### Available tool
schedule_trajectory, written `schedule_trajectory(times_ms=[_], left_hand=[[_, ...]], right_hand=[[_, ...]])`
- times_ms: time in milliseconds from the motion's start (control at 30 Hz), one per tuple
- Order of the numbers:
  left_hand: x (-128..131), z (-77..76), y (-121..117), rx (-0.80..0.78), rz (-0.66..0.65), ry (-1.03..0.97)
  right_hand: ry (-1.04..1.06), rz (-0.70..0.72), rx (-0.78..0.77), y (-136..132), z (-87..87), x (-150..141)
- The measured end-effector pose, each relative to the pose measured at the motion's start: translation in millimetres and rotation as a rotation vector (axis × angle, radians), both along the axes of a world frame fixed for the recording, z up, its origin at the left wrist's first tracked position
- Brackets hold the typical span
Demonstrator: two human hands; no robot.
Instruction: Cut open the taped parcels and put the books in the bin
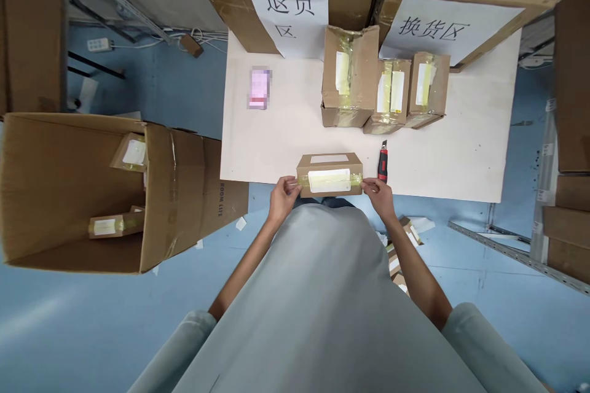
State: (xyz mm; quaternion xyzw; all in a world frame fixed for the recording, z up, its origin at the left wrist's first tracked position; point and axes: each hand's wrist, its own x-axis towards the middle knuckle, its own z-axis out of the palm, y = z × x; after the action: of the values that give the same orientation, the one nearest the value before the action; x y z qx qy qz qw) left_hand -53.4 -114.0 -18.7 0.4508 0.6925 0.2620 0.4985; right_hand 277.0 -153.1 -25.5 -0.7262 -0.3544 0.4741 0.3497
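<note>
A small taped cardboard parcel (329, 167) with a white label sits at the near edge of the pale table (286, 141). My left hand (283, 194) grips its left end with fingers curled round the corner. My right hand (378, 192) grips its right end the same way. A red and black utility knife (382, 163) lies on the table just right of the parcel, close to my right hand.
Three taped parcels (385, 89) stand at the back of the table before two large cartons with paper signs (288, 9). A phone (259, 87) lies at the left. A big open carton (92, 190) with parcels inside stands on the floor at my left. Scraps litter the floor.
</note>
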Motion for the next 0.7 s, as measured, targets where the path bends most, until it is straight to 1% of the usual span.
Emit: schedule_trajectory(times_ms=[100, 167, 267, 367, 433, 533, 600, 633, 700], left_hand=[[-0.2, 0.3, -3.9, -0.032, -0.007, 0.0], [0.4, 3.6, 4.5, 0.0, -0.019, 0.019], [-3.2, 12.6, 30.4, 0.079, -0.04, 0.089], [-13.8, 21.5, 60.1, 0.121, -0.089, 0.178], [-22.3, 23.8, 76.2, 0.086, -0.128, 0.246], [-33.3, 19.9, 94.8, -0.048, -0.17, 0.353], [-37.0, 14.3, 108.4, -0.108, -0.18, 0.368], [-36.8, 11.5, 117.0, -0.102, -0.174, 0.358], [-30.9, 7.0, 139.3, -0.028, -0.152, 0.324]], right_hand=[[-0.043, 0.001, 0.003, -1.5, 1.7, -4.8], [-0.082, 0.014, 0.028, 6.8, 0.9, -6.8], [-0.104, 0.062, 0.054, 25.5, -1.6, -10.9], [-0.094, 0.096, 0.058, 42.0, -4.4, -22.4], [-0.076, 0.108, 0.06, 49.7, -6.4, -33.0], [-0.042, 0.154, 0.07, 60.1, -9.6, -39.5], [-0.04, 0.157, 0.091, 70.2, -11.1, -27.2], [-0.057, 0.125, 0.102, 77.0, -11.4, -14.9], [-0.13, -0.014, 0.108, 93.7, -10.2, 19.0]])
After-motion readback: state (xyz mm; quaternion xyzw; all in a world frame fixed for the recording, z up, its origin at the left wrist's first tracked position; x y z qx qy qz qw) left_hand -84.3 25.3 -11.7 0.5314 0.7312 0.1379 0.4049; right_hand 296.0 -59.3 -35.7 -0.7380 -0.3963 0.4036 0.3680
